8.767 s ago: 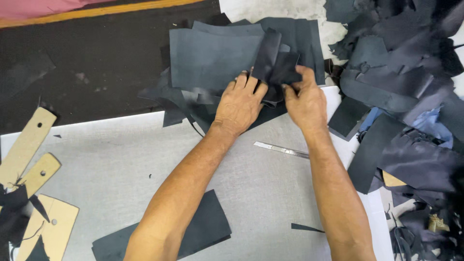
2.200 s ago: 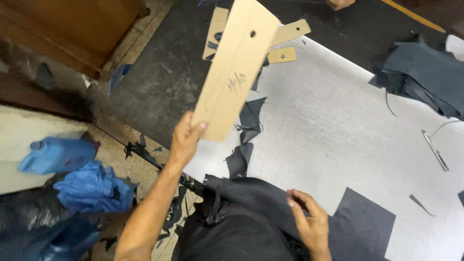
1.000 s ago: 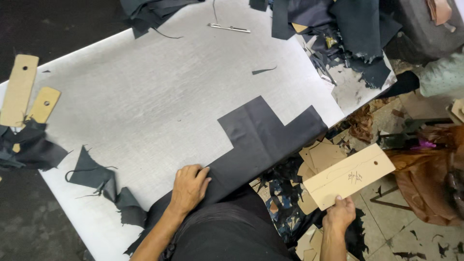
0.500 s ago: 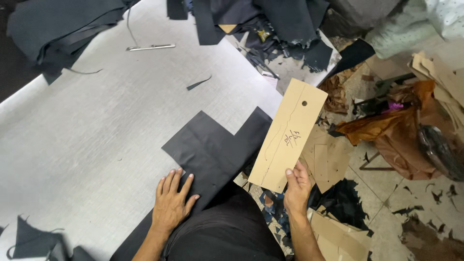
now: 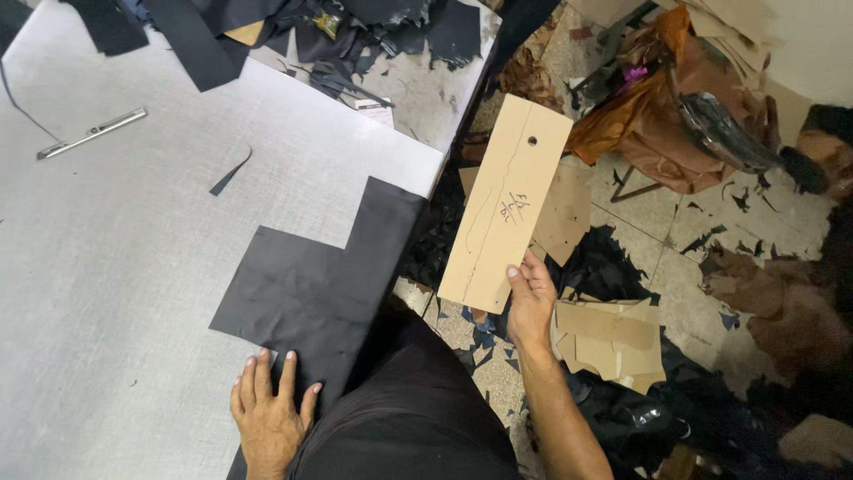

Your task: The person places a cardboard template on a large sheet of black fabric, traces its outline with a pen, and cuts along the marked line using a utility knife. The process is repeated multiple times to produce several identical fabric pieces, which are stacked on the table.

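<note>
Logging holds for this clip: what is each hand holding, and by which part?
Right hand holds the cardboard template by its lower corner. Left hand holds nothing; it lies flat on the dark sheet.

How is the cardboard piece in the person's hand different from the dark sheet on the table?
The cardboard template is tan, rectangular, stiff, with a punched hole; the dark sheet is black and step-cut. The right hand holds the template up; the left hand presses the sheet flat on the table. Both are flat.

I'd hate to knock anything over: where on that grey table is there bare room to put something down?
The grey table is bare between the metal tool and the black sheet, and left of the left hand. The far edge is crowded with dark scraps. The right hand holds the cardboard template over a littered floor.
</note>
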